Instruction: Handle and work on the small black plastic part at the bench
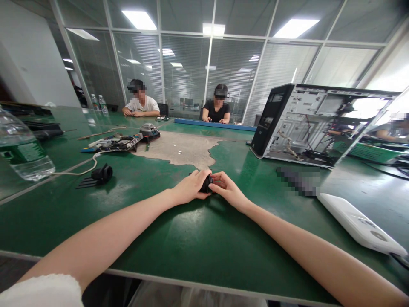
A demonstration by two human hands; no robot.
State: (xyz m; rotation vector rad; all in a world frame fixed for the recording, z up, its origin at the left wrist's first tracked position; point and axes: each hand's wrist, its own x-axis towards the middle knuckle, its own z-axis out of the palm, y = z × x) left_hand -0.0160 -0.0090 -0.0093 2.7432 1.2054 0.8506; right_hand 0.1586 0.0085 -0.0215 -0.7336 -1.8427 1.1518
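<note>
Between my hands, low over the green table (179,238), is a small black round part (206,184), mostly covered by fingers; its exact kind does not show. My left hand (193,186) wraps around it from the left side. From the right, my right hand (226,189) pinches its near edge with thumb and fingertips. To the left lies a black part with a round ringed opening and several prongs (101,175). Beyond my hands the green table surface has a bare, brownish patch (179,149).
A circuit board (118,143) with a cable lies beyond on the left, near a water bottle (24,147). An opened computer case (303,128) stands at right. A white power bank-like device (359,221) lies right of my arm. Two people (142,104) sit across the table.
</note>
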